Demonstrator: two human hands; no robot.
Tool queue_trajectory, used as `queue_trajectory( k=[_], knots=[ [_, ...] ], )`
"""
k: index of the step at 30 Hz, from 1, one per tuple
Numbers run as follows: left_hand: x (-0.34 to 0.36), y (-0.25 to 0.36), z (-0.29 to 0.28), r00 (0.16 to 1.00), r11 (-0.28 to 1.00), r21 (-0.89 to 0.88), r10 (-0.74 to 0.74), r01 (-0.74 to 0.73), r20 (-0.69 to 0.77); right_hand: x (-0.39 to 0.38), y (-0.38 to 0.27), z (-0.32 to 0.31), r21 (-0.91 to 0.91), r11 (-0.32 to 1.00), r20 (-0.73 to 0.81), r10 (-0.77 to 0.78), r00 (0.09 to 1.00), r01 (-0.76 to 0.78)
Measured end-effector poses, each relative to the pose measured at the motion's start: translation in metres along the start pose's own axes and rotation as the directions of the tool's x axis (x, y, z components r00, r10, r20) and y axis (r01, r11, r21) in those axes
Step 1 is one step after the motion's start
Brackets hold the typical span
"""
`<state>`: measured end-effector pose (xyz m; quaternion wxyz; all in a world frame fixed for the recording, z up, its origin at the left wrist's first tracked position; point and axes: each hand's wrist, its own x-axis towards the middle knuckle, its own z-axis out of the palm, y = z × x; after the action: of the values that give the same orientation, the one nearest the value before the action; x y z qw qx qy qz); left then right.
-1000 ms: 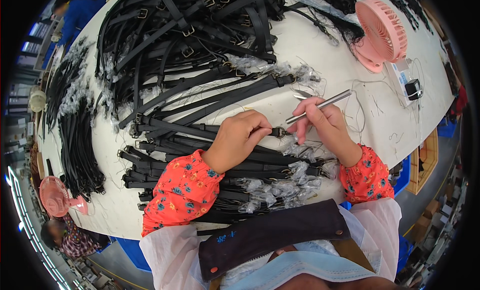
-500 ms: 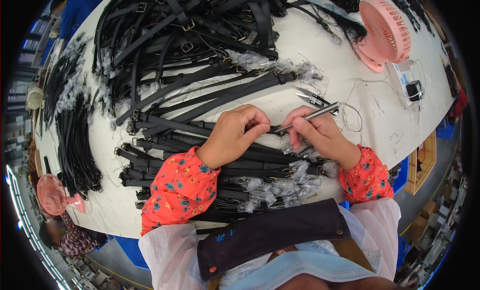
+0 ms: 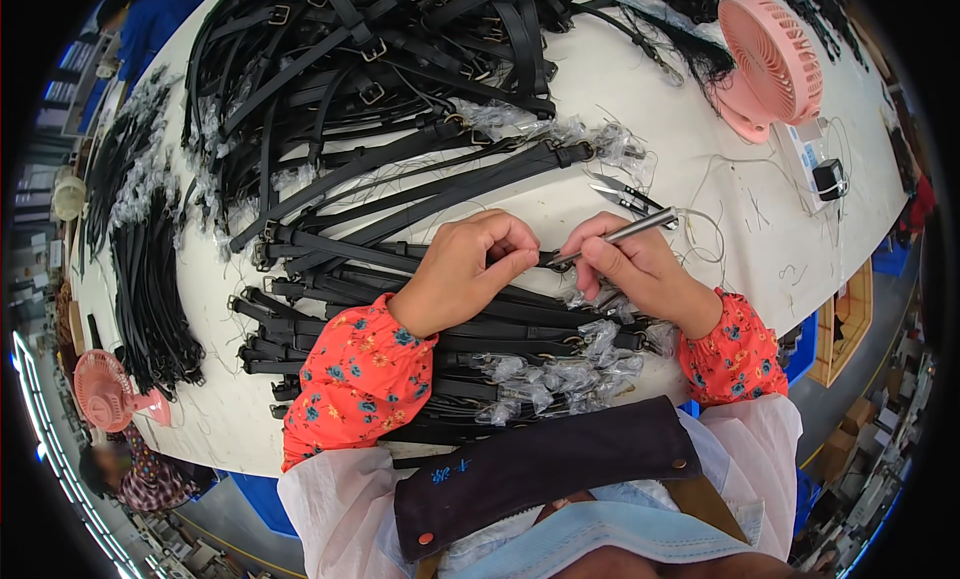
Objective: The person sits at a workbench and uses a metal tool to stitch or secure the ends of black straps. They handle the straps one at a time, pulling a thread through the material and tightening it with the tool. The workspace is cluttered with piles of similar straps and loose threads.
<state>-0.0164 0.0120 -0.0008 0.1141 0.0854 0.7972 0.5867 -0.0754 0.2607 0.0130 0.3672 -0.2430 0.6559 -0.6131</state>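
Note:
My right hand (image 3: 645, 271) is closed around a slim silver pen-shaped tool (image 3: 642, 224) with a thin pale cord (image 3: 716, 237) at its back end. The tool's tip slants down to the left, close to my left fingertips. My left hand (image 3: 468, 271) is in a pinch on a black leather belt (image 3: 397, 247), at the end nearest the tool; the exact spot is hidden by the fingers. Under both hands lie several more black belts (image 3: 520, 314) in a row, with clear plastic wrap (image 3: 598, 364) around their right ends. Small snips (image 3: 622, 195) rest on the table just beyond my right hand.
A big heap of black buckled belts (image 3: 370, 49) covers the far part of the white table (image 3: 660, 109). Dark bundled straps (image 3: 150, 279) lie at left. Pink fans stand at far right (image 3: 770, 64) and left (image 3: 103, 389). Other people sit at the table's left side.
The silver tool has shifted very slightly left and down in my right hand. Both hands otherwise keep almost the same place and grip.

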Motion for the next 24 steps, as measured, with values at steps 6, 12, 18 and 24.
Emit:
queue_trajectory(
  k=[6, 12, 18, 24],
  knots=[
    [0.0004, 0.0021, -0.0085, 0.996, 1.0, -0.024, 0.008, -0.006, 0.085, 0.0, 0.0051, 0.0009, 0.02, 0.999, -0.065, -0.035, 0.997, 0.036],
    [0.001, 0.0028, -0.0089, 0.995, 1.0, -0.027, 0.007, -0.004, 0.097, 0.0008, 0.0044, 0.0007, 0.013, 0.999, -0.062, -0.036, 0.997, 0.037],
    [0.0005, 0.0033, -0.0094, 0.994, 0.999, -0.035, -0.006, 0.01, 0.107, 0.0004, 0.001, 0.0003, 0.004, 1.0, -0.035, 0.003, 0.999, -0.003],
    [0.0009, 0.0037, -0.0092, 0.994, 0.999, -0.037, -0.002, 0.006, 0.109, 0.0015, 0.0053, 0.0007, -0.022, 0.999, -0.059, -0.048, 0.997, 0.047]
  ],
)
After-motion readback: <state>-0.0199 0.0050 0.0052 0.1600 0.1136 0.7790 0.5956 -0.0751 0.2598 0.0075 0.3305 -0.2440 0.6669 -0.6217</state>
